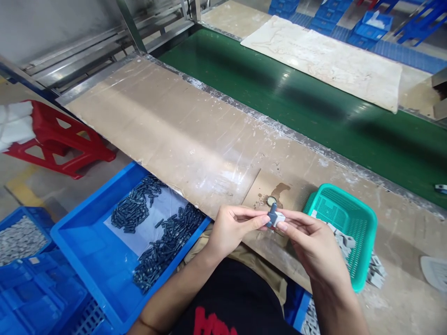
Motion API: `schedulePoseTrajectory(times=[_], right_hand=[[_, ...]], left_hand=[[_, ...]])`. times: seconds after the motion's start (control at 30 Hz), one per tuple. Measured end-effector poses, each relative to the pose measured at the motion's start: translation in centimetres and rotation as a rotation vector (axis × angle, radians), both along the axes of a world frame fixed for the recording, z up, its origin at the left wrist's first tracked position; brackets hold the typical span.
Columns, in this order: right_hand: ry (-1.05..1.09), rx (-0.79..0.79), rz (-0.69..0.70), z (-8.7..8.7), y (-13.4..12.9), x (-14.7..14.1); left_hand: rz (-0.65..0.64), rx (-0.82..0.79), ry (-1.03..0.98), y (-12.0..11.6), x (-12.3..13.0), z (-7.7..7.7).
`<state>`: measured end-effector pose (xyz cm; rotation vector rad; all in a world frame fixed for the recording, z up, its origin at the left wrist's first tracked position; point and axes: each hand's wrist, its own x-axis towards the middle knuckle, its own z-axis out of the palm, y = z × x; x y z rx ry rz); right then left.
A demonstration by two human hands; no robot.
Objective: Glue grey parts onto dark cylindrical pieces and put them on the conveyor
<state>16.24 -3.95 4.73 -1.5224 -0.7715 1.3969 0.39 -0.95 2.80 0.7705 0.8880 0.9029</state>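
Note:
In the head view my left hand (234,229) pinches a small dark blue-grey plastic part (272,216) with a stem sticking up. My right hand (310,237) grips a light grey plastic block (279,217) between thumb and fingers. The two pieces touch, and whether they are joined I cannot tell. Just behind them a small round cap (271,201) lies by a wet patch on the table. A green basket (363,223) with light grey blocks (345,242) stands right beside my right hand.
A blue tray (84,260) at the left holds dark stick-like parts (164,246). Several grey blocks (376,272) lie right of the basket. Beyond the brown tabletop (167,125) runs a green conveyor belt (237,70). A red stool (66,139) stands far left.

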Motion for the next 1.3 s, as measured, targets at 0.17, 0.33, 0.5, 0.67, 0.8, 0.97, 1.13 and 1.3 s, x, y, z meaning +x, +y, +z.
schedulePoseTrajectory(times=[0.17, 0.33, 0.5, 0.67, 0.8, 0.97, 1.13, 1.3], right_hand=[[0.003, -0.012, -0.017, -0.2, 0.3, -0.2], [0.015, 0.004, -0.087, -1.0, 0.5, -0.8], [-0.018, 0.011, -0.145, -1.9, 0.6, -1.4], [-0.399, 0.038, -0.144, -2.0, 4.5, 3.8], [-0.697, 0.041, -0.534, -2.4, 10.8, 13.2], [-0.736, 0.041, -0.669, -2.6, 14.3, 20.7], [-0.751, 0.111, -0.518, -1.9, 9.6, 19.4], [-0.822, 0.014, 0.153, -2.4, 3.0, 14.8]], left_hand=[[-0.025, -0.036, 0.036, 0.5, -0.1, 0.1], [0.056, 0.018, 0.101, 0.9, 0.5, -0.6], [0.058, 0.048, 0.134, 1.3, 1.1, -1.7], [0.151, 0.161, 0.353, 1.9, -1.0, -2.1], [0.763, 0.202, 0.721, 1.5, -7.0, -4.3], [0.857, 0.017, 1.147, -0.4, -16.5, -10.6], [0.237, -0.087, 1.574, -5.4, -20.8, -17.4], [0.037, -0.165, 1.472, -8.9, -20.7, -20.2]])
